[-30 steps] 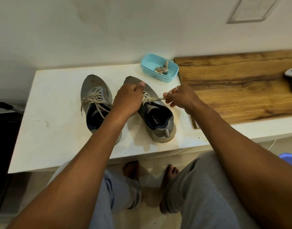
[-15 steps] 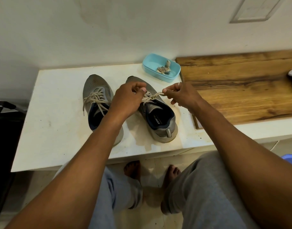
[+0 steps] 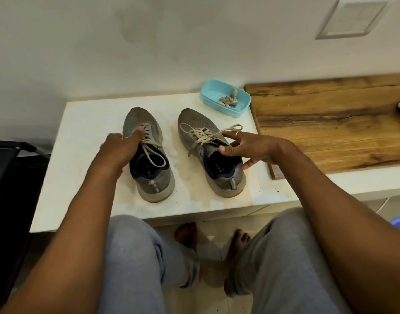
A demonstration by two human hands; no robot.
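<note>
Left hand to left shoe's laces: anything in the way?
Nothing visible. The left hand is at the left shoe's laces, one fingertip touching them. The right shoe and blue tub sit off to the right, apart.

A lane of bare desk (image 3: 183, 191) runs between the left shoe (image 3: 153, 182) and right shoe (image 3: 194, 120) (narrow, though); blue tub (image 3: 208, 96) and wall (image 3: 194, 53) close the back.

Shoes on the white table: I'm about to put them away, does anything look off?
Yes. The right-hand shoe has untied laces, with the loose ends splayed over its tongue and side. On the left-hand shoe, a lace loop droops into the opening. Brownish stains mark the white table around both shoes.
</note>
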